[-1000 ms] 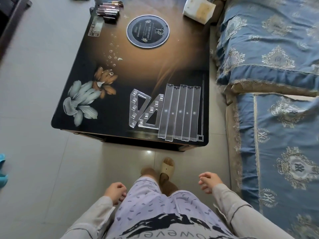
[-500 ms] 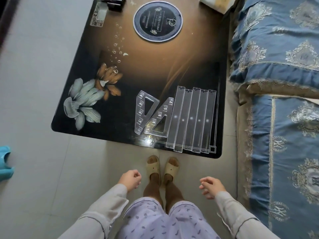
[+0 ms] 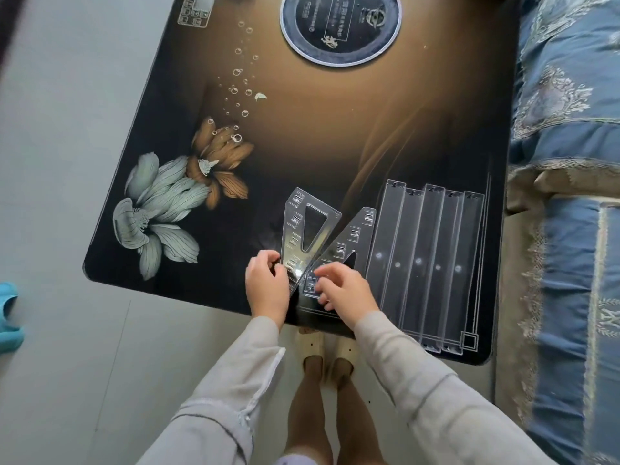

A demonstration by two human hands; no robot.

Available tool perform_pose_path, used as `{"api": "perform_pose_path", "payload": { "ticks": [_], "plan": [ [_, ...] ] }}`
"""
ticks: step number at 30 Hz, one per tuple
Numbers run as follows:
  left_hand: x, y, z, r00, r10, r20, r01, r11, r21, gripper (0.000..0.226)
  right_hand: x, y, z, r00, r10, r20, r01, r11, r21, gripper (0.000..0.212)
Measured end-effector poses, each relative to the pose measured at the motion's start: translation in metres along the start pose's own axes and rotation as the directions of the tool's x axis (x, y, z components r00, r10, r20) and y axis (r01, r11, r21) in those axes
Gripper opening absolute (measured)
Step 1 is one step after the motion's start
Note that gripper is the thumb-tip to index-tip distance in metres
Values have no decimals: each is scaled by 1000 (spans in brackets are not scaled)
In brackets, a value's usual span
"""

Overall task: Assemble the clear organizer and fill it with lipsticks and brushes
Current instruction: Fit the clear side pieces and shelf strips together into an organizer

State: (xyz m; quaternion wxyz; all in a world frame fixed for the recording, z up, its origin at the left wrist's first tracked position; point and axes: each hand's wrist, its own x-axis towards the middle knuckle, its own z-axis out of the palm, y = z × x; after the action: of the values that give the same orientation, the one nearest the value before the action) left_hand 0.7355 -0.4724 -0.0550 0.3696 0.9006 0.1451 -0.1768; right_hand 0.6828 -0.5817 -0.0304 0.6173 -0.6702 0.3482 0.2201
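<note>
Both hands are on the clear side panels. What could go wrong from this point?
1. The left side panel, pinched by the left hand, overlaps the right side panel, which the right hand touches; lifting one might drag or scrape the other.
2. The clear strips end right at the near edge of the table, beside the right sleeve; a brush of that sleeve could tip them off.

At the near edge of the bench (image 3: 335,146), the left hand (image 3: 266,286) pinched the near end of the left triangular panel (image 3: 310,229). The right hand (image 3: 342,292) curled its fingers over the near corner of the right triangular panel (image 3: 354,241). 5 clear strips (image 3: 419,263) lay side by side just right of them.
</note>
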Motion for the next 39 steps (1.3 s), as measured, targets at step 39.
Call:
{"api": "perform_pose_path", "payload": {
  "ticks": [39],
  "plan": [
    [-6, -13, 5, 964, 75, 257, -178, 897, 404, 20, 15, 21, 1, 998, 38, -43, -29, 978, 205, 20]
  ]
}}
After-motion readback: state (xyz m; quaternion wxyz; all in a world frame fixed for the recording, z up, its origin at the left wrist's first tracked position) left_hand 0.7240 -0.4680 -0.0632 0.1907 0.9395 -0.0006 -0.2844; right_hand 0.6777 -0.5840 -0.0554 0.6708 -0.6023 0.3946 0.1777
